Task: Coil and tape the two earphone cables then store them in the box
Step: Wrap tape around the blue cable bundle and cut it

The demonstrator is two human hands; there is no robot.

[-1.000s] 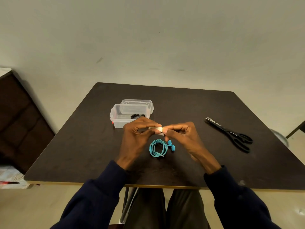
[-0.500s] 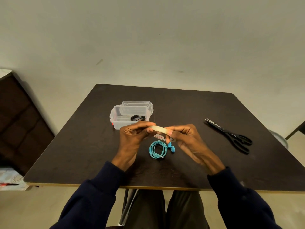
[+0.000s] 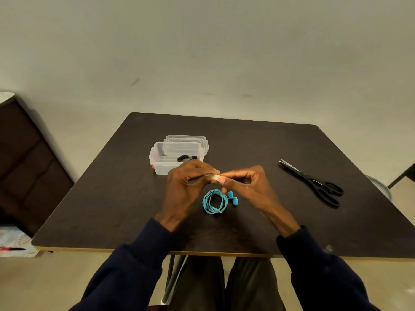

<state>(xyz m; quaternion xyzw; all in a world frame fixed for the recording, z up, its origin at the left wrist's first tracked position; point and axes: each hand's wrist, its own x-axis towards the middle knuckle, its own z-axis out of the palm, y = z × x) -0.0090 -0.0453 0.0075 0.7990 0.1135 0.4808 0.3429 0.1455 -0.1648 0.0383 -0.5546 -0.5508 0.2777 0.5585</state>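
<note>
Teal earphone coil (image 3: pixel 214 201) lies untaped on the table (image 3: pixel 112 198), right under the hands. Left hand (image 3: pixel 186 185) and right hand (image 3: pixel 249 187) both pinch a tape strip (image 3: pixel 213 176) and they've pulled closer than half a second ago, so wrapping's probably next. Black cable (image 3: pixel 185 158) in the box (image 3: pixel 157 167) is half hidden, can't tell if it's taped
</note>
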